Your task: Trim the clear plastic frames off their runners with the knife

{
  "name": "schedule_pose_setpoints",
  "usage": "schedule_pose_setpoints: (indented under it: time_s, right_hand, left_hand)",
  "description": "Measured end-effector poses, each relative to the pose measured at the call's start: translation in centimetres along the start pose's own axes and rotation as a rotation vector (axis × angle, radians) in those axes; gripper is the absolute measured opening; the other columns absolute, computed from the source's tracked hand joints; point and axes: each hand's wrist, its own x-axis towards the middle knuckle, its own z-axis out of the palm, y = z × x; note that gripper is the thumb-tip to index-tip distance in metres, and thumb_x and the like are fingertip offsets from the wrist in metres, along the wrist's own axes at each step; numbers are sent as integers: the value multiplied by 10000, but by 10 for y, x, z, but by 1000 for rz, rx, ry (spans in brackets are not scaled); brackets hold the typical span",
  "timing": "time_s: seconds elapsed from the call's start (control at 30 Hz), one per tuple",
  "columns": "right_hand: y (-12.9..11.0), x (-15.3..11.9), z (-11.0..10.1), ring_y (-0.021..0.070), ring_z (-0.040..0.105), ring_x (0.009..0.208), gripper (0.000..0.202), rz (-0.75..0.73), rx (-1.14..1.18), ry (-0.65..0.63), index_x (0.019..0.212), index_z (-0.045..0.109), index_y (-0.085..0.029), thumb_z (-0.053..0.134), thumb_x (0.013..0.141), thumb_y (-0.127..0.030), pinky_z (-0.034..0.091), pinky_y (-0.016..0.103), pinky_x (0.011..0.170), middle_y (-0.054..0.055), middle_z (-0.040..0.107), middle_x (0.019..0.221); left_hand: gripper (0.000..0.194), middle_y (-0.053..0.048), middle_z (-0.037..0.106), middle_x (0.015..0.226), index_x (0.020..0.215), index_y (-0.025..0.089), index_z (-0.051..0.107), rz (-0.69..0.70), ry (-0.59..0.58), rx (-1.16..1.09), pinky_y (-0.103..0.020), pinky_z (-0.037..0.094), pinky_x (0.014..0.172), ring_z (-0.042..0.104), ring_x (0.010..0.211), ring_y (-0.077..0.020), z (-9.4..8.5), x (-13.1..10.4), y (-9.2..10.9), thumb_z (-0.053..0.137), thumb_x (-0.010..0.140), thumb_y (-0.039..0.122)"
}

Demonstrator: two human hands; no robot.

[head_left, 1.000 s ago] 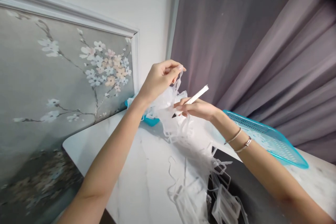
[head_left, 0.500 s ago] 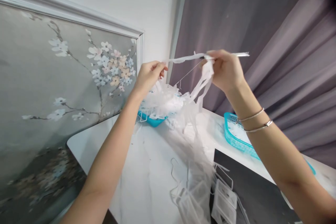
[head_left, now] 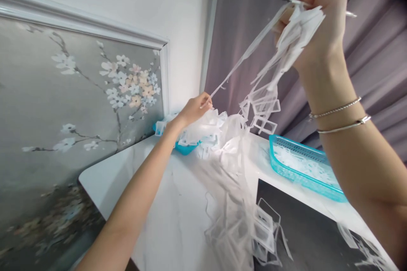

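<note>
1. Up at the top right, well above the counter (head_left: 165,203), I have the right hand (head_left: 330,29) raised before a grey-purple curtain (head_left: 248,21).
2. Its fingers are curled tight around a crumpled bunch of white strips (head_left: 294,38) that droops below the palm. I also see a slim stick (head_left: 350,14) in that grip, showing on both sides of the hand; exactly which finger presses on what, I cannot tell.
3. Lower, near the middle of my view, the left hand (head_left: 192,110) has its thumb and fingers pinching the end of one long white strip (head_left: 254,45). I see it slant upward, looking taut, to the right hand.
4. Under the bunch I make out tangled, square-cornered white frames (head_left: 262,108) hanging in the air.
5. Just beneath the left hand, I see a heap of filmy scraps (head_left: 206,127) piled over a blue basket (head_left: 187,148). More translucent material (head_left: 232,216) trails toward me along the counter.
6. Farther right, I spot a second blue basket (head_left: 299,180) holding loose white pieces (head_left: 292,159); the forearm hides one end of it.
7. At lower right I notice a dark surface (head_left: 302,228), with white offcuts (head_left: 369,254) toward its right side.
8. Two thin bracelets (head_left: 343,128) circle the right wrist.
</note>
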Motion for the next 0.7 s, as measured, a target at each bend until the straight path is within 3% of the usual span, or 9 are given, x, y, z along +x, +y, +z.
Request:
schedule_pose_setpoints:
  time_s: [0.07, 0.2, 0.37, 0.5, 0.7]
  right_hand:
    - [2, 4, -6, 60, 235, 401, 466, -12, 112, 10, 432, 221, -202, 271, 885, -105, 283, 198, 429, -50, 202, 506]
    - [12, 9, -17, 54, 319, 417, 472, 35, 127, 8, 416, 306, -204, 305, 874, -90, 320, 204, 467, -40, 309, 494]
    - [23, 12, -28, 61, 332, 417, 457, 70, 140, 82, 425, 332, -212, 315, 870, -108, 334, 234, 509, -34, 347, 488]
    - [28, 15, -37, 73, 384, 472, 430, 71, 146, 93, 467, 370, -205, 303, 883, -118, 362, 229, 563, -36, 364, 527]
    - [29, 16, -47, 77, 406, 478, 396, 74, 149, 98, 478, 399, -205, 343, 860, -118, 373, 242, 573, -32, 380, 559]
  left_hand:
    - [53, 1, 673, 755, 847, 211, 481, 0, 30, -36, -242, 426, 658, 621, 722, -145, -10, 7, -11, 473, 805, 243]
    - [174, 21, 665, 698, 947, 228, 427, -7, 182, -68, -220, 406, 544, 600, 595, -120, -37, 33, -20, 481, 782, 210]
    - [235, 56, 663, 634, 930, 260, 491, 66, 333, -58, -226, 399, 517, 564, 529, -105, -61, 70, -5, 543, 722, 166]
    - [127, 50, 673, 642, 840, 253, 562, 119, 328, -25, -232, 390, 513, 541, 525, -102, -65, 92, 7, 552, 734, 184]
    - [40, 46, 647, 637, 727, 151, 560, 136, 454, -16, -209, 368, 579, 513, 572, -63, -74, 126, 21, 533, 756, 142]
